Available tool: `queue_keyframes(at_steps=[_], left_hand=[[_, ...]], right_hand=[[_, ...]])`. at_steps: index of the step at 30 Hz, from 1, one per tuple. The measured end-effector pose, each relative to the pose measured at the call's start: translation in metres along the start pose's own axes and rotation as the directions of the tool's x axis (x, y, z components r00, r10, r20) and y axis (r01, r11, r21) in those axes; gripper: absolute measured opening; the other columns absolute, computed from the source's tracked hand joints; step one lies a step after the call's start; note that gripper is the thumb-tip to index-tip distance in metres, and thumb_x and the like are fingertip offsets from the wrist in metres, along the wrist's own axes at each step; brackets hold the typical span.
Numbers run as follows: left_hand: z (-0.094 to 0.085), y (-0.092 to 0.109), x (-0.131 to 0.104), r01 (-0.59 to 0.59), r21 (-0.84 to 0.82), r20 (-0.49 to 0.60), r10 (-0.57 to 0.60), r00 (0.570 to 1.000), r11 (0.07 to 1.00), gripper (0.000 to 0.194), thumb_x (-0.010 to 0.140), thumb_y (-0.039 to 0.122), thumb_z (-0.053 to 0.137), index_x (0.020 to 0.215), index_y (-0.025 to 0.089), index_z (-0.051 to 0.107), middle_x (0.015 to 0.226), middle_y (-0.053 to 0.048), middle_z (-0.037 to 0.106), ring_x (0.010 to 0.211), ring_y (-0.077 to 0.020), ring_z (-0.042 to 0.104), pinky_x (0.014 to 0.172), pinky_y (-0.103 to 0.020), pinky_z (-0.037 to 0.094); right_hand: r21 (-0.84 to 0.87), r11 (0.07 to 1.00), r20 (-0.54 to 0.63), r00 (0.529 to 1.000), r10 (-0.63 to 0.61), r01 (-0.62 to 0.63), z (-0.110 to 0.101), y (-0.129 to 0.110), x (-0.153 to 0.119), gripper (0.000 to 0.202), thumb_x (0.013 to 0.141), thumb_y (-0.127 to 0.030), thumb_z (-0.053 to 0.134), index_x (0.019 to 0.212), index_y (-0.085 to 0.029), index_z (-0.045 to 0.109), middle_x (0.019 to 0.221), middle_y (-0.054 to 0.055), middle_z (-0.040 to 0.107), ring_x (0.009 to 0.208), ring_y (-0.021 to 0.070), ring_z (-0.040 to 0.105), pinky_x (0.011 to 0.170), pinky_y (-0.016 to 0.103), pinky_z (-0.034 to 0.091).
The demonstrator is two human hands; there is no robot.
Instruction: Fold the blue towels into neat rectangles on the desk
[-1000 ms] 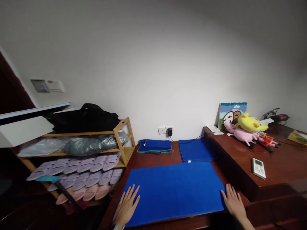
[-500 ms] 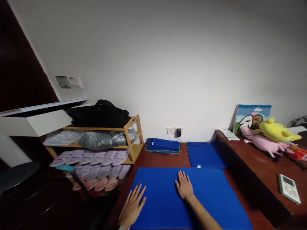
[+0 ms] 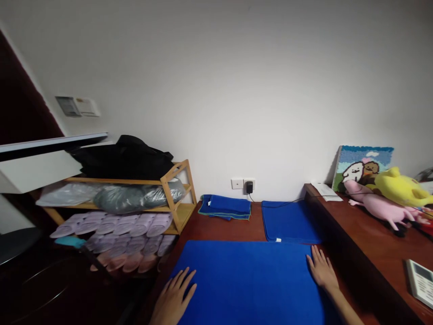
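Observation:
A large blue cloth (image 3: pixel 250 280) lies spread flat over the brown wooden table (image 3: pixel 233 231) before me. On its left edge rests my left hand (image 3: pixel 174 293), palm down with the fingers apart. My right hand (image 3: pixel 323 268) lies flat at the cloth's far right corner, fingers stretched out, partly over the cloth's edge. Neither hand grips anything. Behind the cloth, a folded blue cloth (image 3: pixel 291 221) with a small white tag lies to the right. Farther left sits a smaller pile of folded blue cloths (image 3: pixel 226 207) with a light green edge.
Left of the table stands a wooden rack (image 3: pixel 182 216) with slippers (image 3: pixel 135 224) and a black bag (image 3: pixel 125 158). A plugged-in adapter (image 3: pixel 249 186) trails a cable along the wall. On the raised right surface are plush toys (image 3: pixel 379 205) and a white calculator-like device (image 3: pixel 421 282).
My right hand has slid from the cloth's middle to its far right corner. My left hand stays at the left edge. The view has shifted slightly.

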State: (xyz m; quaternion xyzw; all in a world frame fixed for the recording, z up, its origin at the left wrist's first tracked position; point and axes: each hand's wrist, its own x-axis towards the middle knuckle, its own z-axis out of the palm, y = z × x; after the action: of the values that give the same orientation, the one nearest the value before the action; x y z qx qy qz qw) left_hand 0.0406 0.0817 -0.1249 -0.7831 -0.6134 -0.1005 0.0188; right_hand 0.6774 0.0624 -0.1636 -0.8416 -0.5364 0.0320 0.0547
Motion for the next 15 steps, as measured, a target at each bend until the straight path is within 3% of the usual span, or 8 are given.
queue_keyframes(at_steps=[3, 5, 8, 12, 15], left_hand=[[-0.012, 0.005, 0.038, 0.021, 0.041, -0.036, -0.020, 0.999, 0.999, 0.059, 0.102, 0.058, 0.034, 0.136, 0.025, 0.069, 0.139, -0.010, 0.069, 0.132, -0.0307, 0.060, 0.115, -0.049, 0.043], [-0.013, 0.005, 0.067, 0.018, 0.053, -0.070, -0.015, 0.997, 0.998, 0.060, 0.102, 0.052, 0.032, 0.138, 0.019, 0.066, 0.145, -0.013, 0.065, 0.138, -0.0304, 0.055, 0.118, -0.048, 0.040], [0.001, -0.006, 0.099, 0.049, 0.037, -0.062, -0.046, 0.997, 0.998, 0.060, 0.100, 0.047, 0.035, 0.149, 0.018, 0.057, 0.158, -0.013, 0.052, 0.148, -0.0290, 0.045, 0.123, -0.049, 0.034], [0.028, -0.025, 0.110, 0.099, -0.001, -0.052, -0.099, 0.994, 0.995, 0.063, 0.100, 0.050, 0.035, 0.154, 0.021, 0.050, 0.165, -0.010, 0.043, 0.153, -0.0274, 0.037, 0.125, -0.049, 0.029], [0.036, -0.026, 0.107, 0.113, -0.003, -0.069, -0.113, 0.991, 0.994, 0.063, 0.101, 0.050, 0.036, 0.155, 0.021, 0.048, 0.168, -0.011, 0.038, 0.155, -0.0285, 0.034, 0.126, -0.049, 0.027]], right_hand=[[0.006, 1.000, -0.017, 1.000, -0.002, 0.002, 0.007, 0.000, 0.001, 0.076, 0.098, -0.049, 0.018, 0.164, -0.014, 0.030, 0.171, 0.007, 0.027, 0.158, 0.0250, 0.022, 0.129, 0.047, 0.019], [0.010, 1.000, -0.016, 1.000, -0.003, 0.003, 0.009, -0.003, 0.001, 0.075, 0.098, -0.048, 0.021, 0.164, -0.015, 0.030, 0.171, 0.007, 0.026, 0.159, 0.0252, 0.021, 0.129, 0.049, 0.019], [0.004, 1.000, -0.003, 1.000, -0.009, 0.009, 0.010, -0.004, 0.002, 0.075, 0.098, -0.049, 0.019, 0.164, -0.015, 0.029, 0.171, 0.006, 0.025, 0.159, 0.0250, 0.020, 0.128, 0.049, 0.018], [-0.017, 1.000, 0.006, 1.000, -0.004, 0.004, 0.007, 0.001, 0.003, 0.075, 0.099, -0.050, 0.015, 0.164, -0.016, 0.029, 0.171, 0.006, 0.024, 0.159, 0.0253, 0.021, 0.129, 0.049, 0.019], [-0.035, 0.999, 0.038, 0.999, 0.034, -0.033, -0.007, -0.002, 0.002, 0.072, 0.099, -0.046, 0.016, 0.163, -0.017, 0.032, 0.170, 0.006, 0.026, 0.158, 0.0252, 0.024, 0.128, 0.050, 0.022]])
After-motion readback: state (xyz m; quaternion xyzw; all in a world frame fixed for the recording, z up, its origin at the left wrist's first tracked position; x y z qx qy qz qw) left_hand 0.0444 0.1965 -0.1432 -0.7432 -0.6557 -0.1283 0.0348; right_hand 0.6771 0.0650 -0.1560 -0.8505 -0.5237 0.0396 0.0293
